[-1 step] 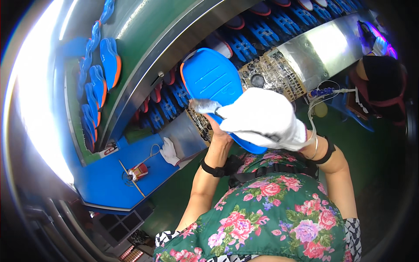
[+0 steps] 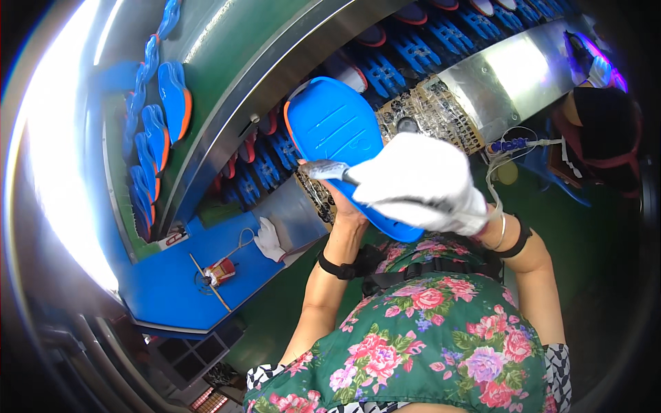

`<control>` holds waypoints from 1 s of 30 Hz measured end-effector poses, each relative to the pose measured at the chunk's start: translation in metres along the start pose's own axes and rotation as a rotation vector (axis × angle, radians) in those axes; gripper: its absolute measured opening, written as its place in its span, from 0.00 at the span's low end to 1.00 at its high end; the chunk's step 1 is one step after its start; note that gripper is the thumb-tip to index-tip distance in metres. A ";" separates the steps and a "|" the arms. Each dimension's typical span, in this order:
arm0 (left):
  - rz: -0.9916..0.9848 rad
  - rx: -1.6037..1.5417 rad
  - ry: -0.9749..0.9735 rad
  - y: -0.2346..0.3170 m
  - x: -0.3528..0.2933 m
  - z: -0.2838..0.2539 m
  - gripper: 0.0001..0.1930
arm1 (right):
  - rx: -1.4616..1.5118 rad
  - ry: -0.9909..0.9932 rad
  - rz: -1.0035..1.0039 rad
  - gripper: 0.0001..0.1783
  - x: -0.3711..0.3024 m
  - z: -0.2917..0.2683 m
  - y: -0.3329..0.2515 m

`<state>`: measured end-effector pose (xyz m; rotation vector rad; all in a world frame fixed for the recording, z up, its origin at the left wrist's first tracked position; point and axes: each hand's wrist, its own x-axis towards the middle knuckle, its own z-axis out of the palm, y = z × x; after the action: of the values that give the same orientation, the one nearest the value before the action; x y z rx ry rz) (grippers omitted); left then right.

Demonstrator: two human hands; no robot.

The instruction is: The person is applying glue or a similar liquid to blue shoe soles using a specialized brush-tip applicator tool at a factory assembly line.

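My bare left hand (image 2: 348,205) is wrapped round a blue shoe sole (image 2: 337,113) from beneath; most of its fingers are hidden under it. The sole has an orange edge along its left side and raised marks across its face. My right hand (image 2: 420,182), in a white glove, is closed on a brush (image 2: 326,170) with a dark handle. The brush head, pale and wet-looking, lies over the middle of the sole near its left edge. Whether its tip touches the surface I cannot tell.
More blue and orange soles (image 2: 175,100) stand on a green belt at the left. Behind the sole, blue racks (image 2: 416,51) hold further shoe parts. A blue table (image 2: 172,296) carries a red pot (image 2: 219,272) with a stick and a white glove (image 2: 268,239). Another person (image 2: 599,131) is at the right.
My gloved right hand has shifted slightly, and the brush head has moved a little right and down over the sole. My left hand and the sole stay nearly in place.
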<state>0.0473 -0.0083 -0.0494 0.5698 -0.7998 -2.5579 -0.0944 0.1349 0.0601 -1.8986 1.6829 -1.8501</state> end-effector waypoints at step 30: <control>-0.129 -0.103 -0.353 0.030 0.049 0.017 0.63 | 0.250 0.069 0.275 0.10 -0.022 0.010 0.016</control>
<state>0.0058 -0.0472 -0.0309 0.1406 -0.7577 -2.8440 -0.0914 0.1359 0.0311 -1.4471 1.5503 -1.9264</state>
